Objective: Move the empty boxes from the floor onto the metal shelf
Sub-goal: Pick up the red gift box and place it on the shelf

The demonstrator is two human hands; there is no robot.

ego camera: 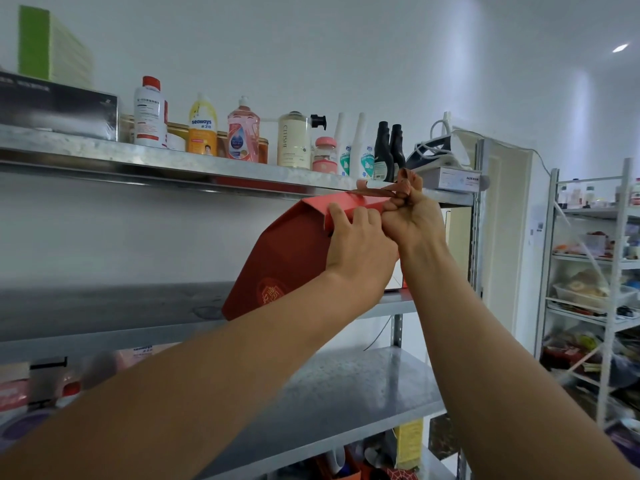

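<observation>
We judge the red box light and stiff but easily creased, best held by its top fold and ribbon. Glossy red card with a pale emblem, it tilts over the metal shelf, toward its three o'clock end. Our left hand grips the fold; our right hand clenches the ribbon.
</observation>
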